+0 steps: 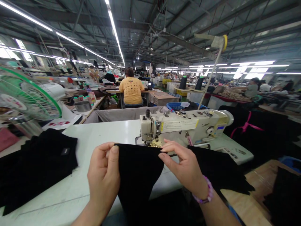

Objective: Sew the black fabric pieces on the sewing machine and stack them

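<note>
A piece of black fabric (138,175) hangs between my two hands, its top edge stretched roughly level in front of the sewing machine (178,125). My left hand (104,172) pinches the left corner between thumb and curled fingers. At the right corner, the thumb and fingertips of my right hand (184,164) close on the same edge; a beaded bracelet (208,191) circles that wrist. The needle area of the machine lies just behind the fabric's upper edge and is partly hidden by it.
Black garment pieces (47,157) lie on the left of the pale tabletop (105,128), more black fabric (216,166) on the right. A green fan (30,94) stands at left. Two thread cones (183,83) rise behind the machine. A person in a yellow shirt (131,89) sits ahead.
</note>
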`<control>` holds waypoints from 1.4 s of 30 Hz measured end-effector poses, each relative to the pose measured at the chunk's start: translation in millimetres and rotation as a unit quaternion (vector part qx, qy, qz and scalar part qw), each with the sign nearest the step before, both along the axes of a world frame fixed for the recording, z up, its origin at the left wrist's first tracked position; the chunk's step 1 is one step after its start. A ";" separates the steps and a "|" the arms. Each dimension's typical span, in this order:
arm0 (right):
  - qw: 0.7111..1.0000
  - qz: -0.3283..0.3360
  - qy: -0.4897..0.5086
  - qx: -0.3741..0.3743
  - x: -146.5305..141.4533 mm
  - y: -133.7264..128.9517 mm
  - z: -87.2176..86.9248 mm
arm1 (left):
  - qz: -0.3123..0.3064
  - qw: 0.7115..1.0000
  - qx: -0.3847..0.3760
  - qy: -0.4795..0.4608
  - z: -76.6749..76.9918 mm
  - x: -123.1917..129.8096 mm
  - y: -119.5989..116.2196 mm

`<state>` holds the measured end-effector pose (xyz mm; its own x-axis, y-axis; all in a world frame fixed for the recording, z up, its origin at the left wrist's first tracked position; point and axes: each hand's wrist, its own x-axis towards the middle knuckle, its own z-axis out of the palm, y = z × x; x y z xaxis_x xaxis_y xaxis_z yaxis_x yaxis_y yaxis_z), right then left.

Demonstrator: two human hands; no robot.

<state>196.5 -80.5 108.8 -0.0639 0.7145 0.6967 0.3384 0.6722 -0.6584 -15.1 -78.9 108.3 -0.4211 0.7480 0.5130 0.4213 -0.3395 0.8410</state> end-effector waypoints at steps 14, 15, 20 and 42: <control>0.990 -0.050 0.091 -0.095 -7.7 11.2 -11.1 | -0.106 0.993 -0.044 -0.028 -3.3 -8.9 7.4; 0.989 -0.054 0.095 -0.101 -7.9 11.2 -11.5 | -0.105 0.993 -0.046 -0.027 -4.3 -9.3 7.5; 0.986 -0.048 0.102 -0.121 -8.0 12.0 -10.1 | -0.109 0.992 -0.045 -0.037 -8.0 -10.3 6.3; 0.964 -0.013 -0.146 0.222 -10.0 14.0 -4.2 | -0.365 0.884 -0.097 0.277 52.1 13.6 24.5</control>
<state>186.5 -66.4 104.6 -0.2899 0.3533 0.8894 0.4861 0.8549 -0.1811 -1.5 -54.5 160.4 0.4855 0.8131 0.3212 0.5144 -0.5628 0.6470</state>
